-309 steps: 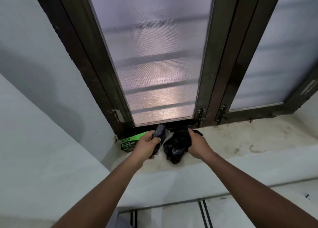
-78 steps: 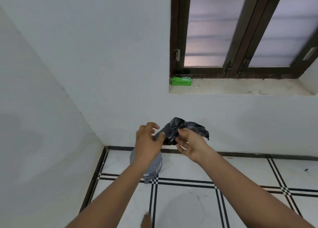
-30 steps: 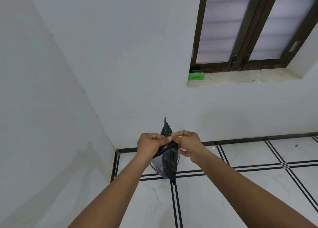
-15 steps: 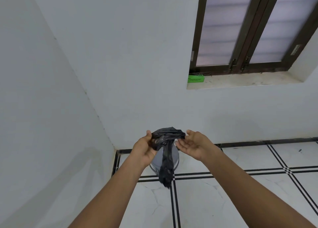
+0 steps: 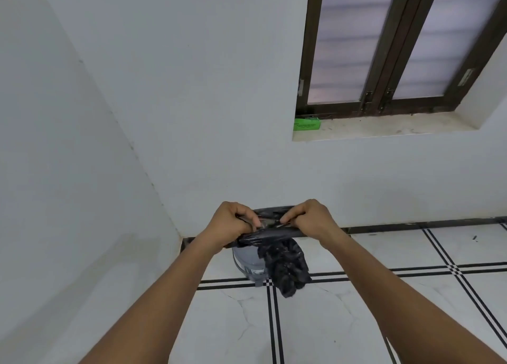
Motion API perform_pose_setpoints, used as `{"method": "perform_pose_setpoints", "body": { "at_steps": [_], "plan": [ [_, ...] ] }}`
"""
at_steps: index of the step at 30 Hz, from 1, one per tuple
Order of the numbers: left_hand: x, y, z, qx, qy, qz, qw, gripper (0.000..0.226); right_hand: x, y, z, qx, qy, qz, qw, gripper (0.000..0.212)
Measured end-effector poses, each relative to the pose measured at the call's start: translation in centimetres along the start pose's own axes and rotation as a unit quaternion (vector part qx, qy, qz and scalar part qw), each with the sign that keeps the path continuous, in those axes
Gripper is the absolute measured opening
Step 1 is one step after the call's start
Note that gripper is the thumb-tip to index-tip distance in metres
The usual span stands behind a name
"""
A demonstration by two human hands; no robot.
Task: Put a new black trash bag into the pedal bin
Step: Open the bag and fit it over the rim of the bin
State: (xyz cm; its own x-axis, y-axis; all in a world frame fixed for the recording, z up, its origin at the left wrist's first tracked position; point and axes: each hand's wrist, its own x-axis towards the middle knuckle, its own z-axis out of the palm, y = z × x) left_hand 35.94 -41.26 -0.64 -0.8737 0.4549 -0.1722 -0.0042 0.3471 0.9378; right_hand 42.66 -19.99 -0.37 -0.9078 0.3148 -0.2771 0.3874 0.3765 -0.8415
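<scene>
A crumpled black trash bag (image 5: 285, 265) hangs in front of me, its top edge stretched between both hands. My left hand (image 5: 230, 226) pinches the left part of that edge. My right hand (image 5: 310, 221) pinches the right part, a short gap away. Below the bag stands a small grey pedal bin (image 5: 248, 263) on the white tiled floor, near the room corner. The bag's loose end covers the bin's right side, and my hands hide its top.
A green box of garbage bags (image 5: 306, 123) lies at the left end of the window sill (image 5: 384, 129). White walls meet in a corner left of the bin. The tiled floor (image 5: 356, 308) with black lines spreads to the right.
My hands have pulled apart, stretching the bag's top edge sideways. The hanging end has spread wider and shifted right.
</scene>
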Motion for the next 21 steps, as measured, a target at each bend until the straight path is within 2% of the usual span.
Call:
{"method": "perform_pose_setpoints", "body": {
  "at_steps": [2,4,6,8,10,14,16,18,19,21],
  "plan": [
    [0.3,0.1,0.3,0.191,0.015,0.046,0.980,0.040,0.0,0.2,0.2,-0.160,0.065,-0.087,0.981,0.041],
    [0.6,0.2,1.0,0.294,0.012,0.066,0.953,0.043,-0.4,0.7,0.4,-0.257,0.092,-0.139,0.952,0.048],
    [0.7,0.2,1.3,0.357,0.005,0.074,0.931,0.054,-0.9,1.1,0.9,-0.339,0.102,-0.151,0.923,0.057],
    [0.6,0.3,1.5,0.432,0.014,0.091,0.897,0.054,-1.1,1.6,1.1,-0.381,0.099,-0.134,0.909,0.069],
    [0.4,0.3,1.5,0.467,0.053,0.088,0.878,0.056,-1.3,1.9,0.7,-0.388,0.099,-0.126,0.908,0.071],
    [-0.2,-0.2,0.6,0.483,0.162,0.017,0.860,0.055,-1.3,2.9,-0.8,-0.364,0.125,-0.088,0.919,0.062],
    [-0.5,-1.0,0.0,0.506,0.190,-0.015,0.841,0.056,-1.2,3.3,-1.6,-0.354,0.145,-0.062,0.922,0.050],
    [-0.7,-1.7,-0.3,0.518,0.207,-0.036,0.829,0.055,-0.9,3.6,-2.3,-0.340,0.157,-0.036,0.927,0.048],
    [-0.8,-2.1,-0.3,0.514,0.207,-0.045,0.831,0.056,-0.7,3.7,-2.5,-0.318,0.155,-0.021,0.935,0.049],
    [-0.6,-2.6,-0.2,0.462,0.195,-0.050,0.864,0.065,-0.3,3.7,-2.6,-0.214,0.144,0.017,0.966,0.044]
  ]
}}
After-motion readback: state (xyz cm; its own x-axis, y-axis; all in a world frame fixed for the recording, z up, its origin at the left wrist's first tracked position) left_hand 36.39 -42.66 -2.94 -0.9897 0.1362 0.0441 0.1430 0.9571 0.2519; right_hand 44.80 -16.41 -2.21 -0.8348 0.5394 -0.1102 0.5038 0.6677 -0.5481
